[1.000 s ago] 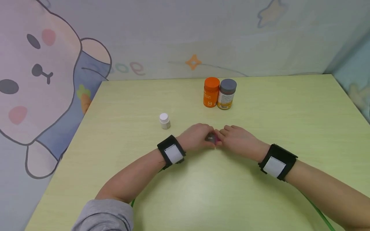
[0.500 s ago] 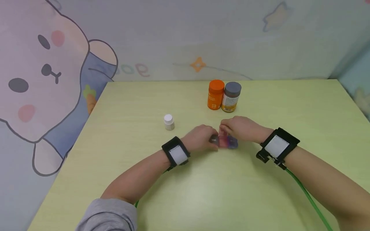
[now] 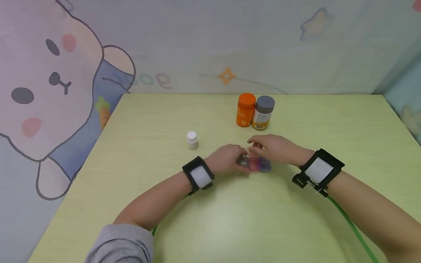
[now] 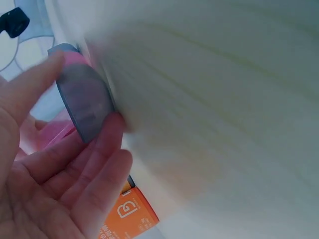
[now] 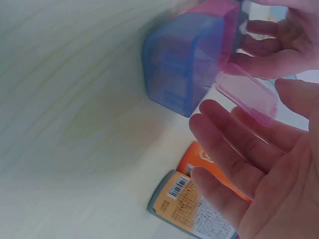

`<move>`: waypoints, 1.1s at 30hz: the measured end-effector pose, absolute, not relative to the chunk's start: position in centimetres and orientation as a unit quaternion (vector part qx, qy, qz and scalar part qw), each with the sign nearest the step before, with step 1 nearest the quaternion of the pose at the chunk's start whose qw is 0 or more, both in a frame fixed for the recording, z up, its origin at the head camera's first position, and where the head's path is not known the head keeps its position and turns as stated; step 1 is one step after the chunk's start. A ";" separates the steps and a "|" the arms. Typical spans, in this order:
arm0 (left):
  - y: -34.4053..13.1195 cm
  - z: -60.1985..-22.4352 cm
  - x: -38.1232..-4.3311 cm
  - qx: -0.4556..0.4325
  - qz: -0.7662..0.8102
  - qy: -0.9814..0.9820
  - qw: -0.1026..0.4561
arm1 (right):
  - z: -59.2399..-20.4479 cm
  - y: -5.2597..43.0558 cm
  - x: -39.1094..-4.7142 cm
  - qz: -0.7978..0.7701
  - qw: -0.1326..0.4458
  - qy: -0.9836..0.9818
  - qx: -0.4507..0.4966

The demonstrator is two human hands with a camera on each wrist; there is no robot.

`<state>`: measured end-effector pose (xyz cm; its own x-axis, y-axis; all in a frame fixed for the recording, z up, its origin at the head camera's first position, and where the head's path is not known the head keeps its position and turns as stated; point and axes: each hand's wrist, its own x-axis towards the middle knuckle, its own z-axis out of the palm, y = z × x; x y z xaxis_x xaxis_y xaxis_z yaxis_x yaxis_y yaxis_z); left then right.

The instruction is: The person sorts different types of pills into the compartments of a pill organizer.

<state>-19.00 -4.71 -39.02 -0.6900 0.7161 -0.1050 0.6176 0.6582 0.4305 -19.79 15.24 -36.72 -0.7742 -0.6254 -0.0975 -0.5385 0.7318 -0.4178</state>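
A small pill organizer [image 3: 254, 164] with grey, pink and blue compartments sits on the table between the hands. My left hand [image 3: 227, 159] grips its grey end [image 4: 84, 99] between thumb and fingers. The clear pink lid [image 5: 246, 94] stands raised from the middle compartment, while the blue compartment's lid [image 5: 202, 74] looks down. Just behind the box, my right hand [image 3: 276, 148] hovers with fingers loosely bent and spread, holding nothing. In the right wrist view its fingertips are close to the lid; whether they touch it I cannot tell. The inside of the compartments is not visible.
Farther back on the table [image 3: 210, 219] stand an orange bottle [image 3: 245, 113] and a grey-capped bottle [image 3: 262, 117], side by side. A small white bottle [image 3: 192, 140] stands to the left. A green cable [image 3: 352, 223] runs from the right wristband.
The right hand was at the box beside the left, then drew the pink lid up, and its fingers have since loosened. The left hand keeps its grip. The head view shifted slightly.
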 end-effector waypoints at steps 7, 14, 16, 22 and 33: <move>-6.0 -37.8 -20.1 0.315 0.253 0.902 0.153 | -35.4 17.8 -17.7 -0.218 0.079 0.930 -0.284; -4.5 -36.3 -24.3 0.186 0.425 0.884 0.055 | -35.7 20.9 -16.8 -0.257 0.064 0.933 -0.245; -3.7 -36.3 -26.0 0.144 0.486 0.861 0.048 | -35.9 21.4 -16.6 -0.267 0.068 0.932 -0.237; -2.4 -37.2 -29.7 0.061 0.589 0.799 0.102 | -36.4 21.9 -15.9 -0.274 0.060 0.927 -0.248; -1.9 -38.6 -31.2 0.082 0.586 0.799 0.108 | -36.8 21.2 -15.8 -0.282 0.041 0.919 -0.272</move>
<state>-31.16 -1.90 -38.64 -0.9633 0.2572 -0.0769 0.0038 0.2994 0.9541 -15.75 21.24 -36.76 -0.8485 -0.5234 0.0774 -0.4770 0.6934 -0.5400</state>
